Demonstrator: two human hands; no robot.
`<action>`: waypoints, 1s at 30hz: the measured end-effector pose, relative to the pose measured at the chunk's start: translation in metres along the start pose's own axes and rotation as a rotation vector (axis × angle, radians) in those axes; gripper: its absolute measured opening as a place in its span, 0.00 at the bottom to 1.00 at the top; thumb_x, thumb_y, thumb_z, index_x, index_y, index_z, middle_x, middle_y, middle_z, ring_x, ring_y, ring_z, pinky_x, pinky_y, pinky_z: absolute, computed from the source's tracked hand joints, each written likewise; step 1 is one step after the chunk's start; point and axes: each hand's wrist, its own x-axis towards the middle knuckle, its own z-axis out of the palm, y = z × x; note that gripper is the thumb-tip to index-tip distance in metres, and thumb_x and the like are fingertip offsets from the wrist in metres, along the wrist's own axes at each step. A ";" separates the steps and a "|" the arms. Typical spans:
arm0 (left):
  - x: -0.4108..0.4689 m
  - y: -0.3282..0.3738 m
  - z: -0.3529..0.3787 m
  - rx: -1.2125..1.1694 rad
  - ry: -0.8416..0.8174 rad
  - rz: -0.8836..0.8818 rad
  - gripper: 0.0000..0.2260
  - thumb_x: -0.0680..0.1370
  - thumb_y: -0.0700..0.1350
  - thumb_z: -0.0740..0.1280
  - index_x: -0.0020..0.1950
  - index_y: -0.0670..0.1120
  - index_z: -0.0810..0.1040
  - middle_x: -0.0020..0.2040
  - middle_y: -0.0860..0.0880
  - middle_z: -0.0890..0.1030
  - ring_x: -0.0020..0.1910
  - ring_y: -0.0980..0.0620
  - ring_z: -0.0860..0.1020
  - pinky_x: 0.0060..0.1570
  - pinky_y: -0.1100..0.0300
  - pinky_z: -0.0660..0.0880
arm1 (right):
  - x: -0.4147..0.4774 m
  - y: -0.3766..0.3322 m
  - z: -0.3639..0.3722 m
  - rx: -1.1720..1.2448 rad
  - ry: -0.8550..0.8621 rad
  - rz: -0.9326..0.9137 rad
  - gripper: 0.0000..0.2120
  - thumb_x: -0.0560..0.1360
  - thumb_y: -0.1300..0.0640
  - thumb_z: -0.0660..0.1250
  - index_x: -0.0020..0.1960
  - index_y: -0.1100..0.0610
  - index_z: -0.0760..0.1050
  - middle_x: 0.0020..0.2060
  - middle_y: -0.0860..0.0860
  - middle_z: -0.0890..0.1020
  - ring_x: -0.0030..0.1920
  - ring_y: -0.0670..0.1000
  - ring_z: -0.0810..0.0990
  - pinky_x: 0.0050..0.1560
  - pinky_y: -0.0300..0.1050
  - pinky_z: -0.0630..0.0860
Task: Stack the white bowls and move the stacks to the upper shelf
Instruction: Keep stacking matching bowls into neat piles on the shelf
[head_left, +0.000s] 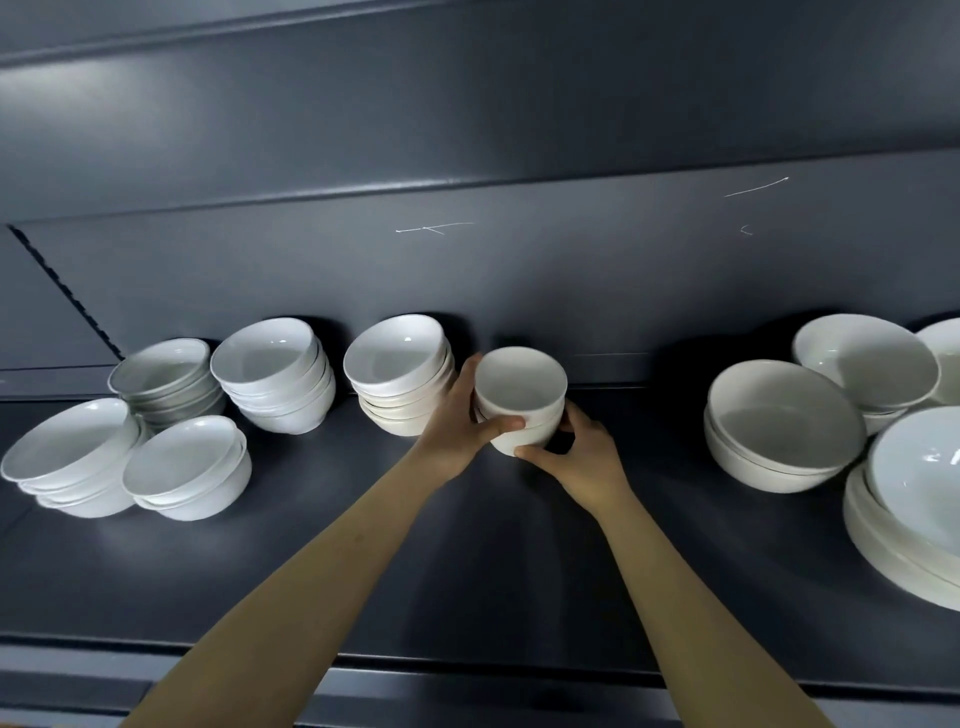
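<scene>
A small stack of white bowls (521, 395) stands near the back of the dark shelf (467, 561), in the middle. My left hand (460, 426) grips its left side, thumb across the front. My right hand (582, 457) holds its lower right side, thumb under the base edge. Just left of it stands a taller stack of white bowls (397, 379), touching my left hand. Further left is another stack (272, 374).
At the far left are a grey-looking stack (166, 382) and two low stacks (67, 457) (187, 467) in front. Larger white bowls (779, 426) (867, 364) and wide plates or bowls (914, 499) fill the right end. The shelf's front edge (467, 660) runs below my forearms.
</scene>
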 end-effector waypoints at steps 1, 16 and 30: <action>0.001 -0.002 -0.001 0.005 -0.005 -0.013 0.33 0.71 0.42 0.77 0.71 0.47 0.64 0.62 0.51 0.76 0.59 0.63 0.74 0.53 0.69 0.71 | 0.000 0.000 0.000 -0.005 -0.001 -0.003 0.40 0.62 0.41 0.76 0.71 0.46 0.68 0.61 0.50 0.77 0.64 0.51 0.73 0.63 0.51 0.74; 0.045 0.068 -0.019 0.816 -0.414 -0.085 0.49 0.70 0.59 0.74 0.80 0.47 0.48 0.78 0.48 0.59 0.76 0.45 0.52 0.71 0.53 0.58 | -0.002 -0.002 0.000 -0.001 0.005 0.023 0.41 0.59 0.37 0.75 0.70 0.42 0.69 0.59 0.49 0.78 0.61 0.50 0.74 0.59 0.45 0.73; 0.063 0.072 -0.029 0.834 -0.460 -0.142 0.49 0.72 0.55 0.75 0.80 0.44 0.45 0.78 0.46 0.60 0.75 0.46 0.61 0.67 0.59 0.61 | 0.015 -0.016 0.006 -0.282 0.008 0.073 0.43 0.72 0.37 0.68 0.79 0.45 0.51 0.72 0.49 0.68 0.73 0.54 0.62 0.70 0.51 0.54</action>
